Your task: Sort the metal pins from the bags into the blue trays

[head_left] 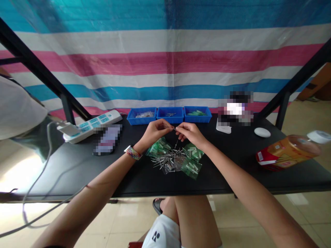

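My left hand [156, 132] and my right hand [190, 133] meet over the middle of the table, fingertips almost touching. Both are closed in a pinch on a small thin metal piece [174, 129], too tiny to make out fully. Below them lies a loose pile of thin metal pins [165, 159]. Around the pile are green plastic bags with pale sticks inside: one bag [158, 147] under my left hand, another bag [193, 152] under my right, and a third [191, 168] nearer me. A clear bag [172, 167] lies among the pins.
Three blue bins stand behind my hands: a left bin [141, 120] with clear packets, a middle bin [170, 119] with a few pins, a right bin [198, 119] with green packets. A power strip [93, 125], phone [108, 139], white oval object [262, 132] and drink bottle [287, 151] flank them.
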Available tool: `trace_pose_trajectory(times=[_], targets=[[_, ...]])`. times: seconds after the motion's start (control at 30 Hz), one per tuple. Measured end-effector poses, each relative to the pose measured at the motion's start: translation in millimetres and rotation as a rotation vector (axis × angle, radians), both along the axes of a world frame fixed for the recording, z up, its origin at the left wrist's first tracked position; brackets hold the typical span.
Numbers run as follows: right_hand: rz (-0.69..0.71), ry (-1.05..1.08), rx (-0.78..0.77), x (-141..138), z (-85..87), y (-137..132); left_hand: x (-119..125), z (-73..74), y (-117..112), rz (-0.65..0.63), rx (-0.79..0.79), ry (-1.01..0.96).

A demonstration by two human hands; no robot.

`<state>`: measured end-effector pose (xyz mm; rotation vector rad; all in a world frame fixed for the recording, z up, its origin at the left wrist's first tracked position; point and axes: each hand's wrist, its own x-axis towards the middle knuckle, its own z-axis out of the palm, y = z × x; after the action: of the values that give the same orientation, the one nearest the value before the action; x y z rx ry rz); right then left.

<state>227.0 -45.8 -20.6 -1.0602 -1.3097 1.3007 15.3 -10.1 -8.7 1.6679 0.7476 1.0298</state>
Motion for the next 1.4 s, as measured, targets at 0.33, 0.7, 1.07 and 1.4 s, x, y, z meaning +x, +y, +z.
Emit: trace_pose_trajectory(times=[0.33,0.7,1.07,1.4], targets=[[0.013,0.1,-0.028,-2.4,7.6,-6.2,0.5,3.1,-3.4,-0.019,-0.028,-0.046],[-0.107,0.063,0.14,-1.2,8.6,-7.3,-4.2,0.9,3.3,-0.039,-0.026,0.102],[-0.104,0.115,0.035,-1.2,9.1,-6.3,-1.8,-0.5,2.5,-0.009,0.008,0.04],[-0.069,0.199,-0.033,-1.4,9.3,-8.4,-0.9,-1.1,1.0,0.019,0.011,0.017]])
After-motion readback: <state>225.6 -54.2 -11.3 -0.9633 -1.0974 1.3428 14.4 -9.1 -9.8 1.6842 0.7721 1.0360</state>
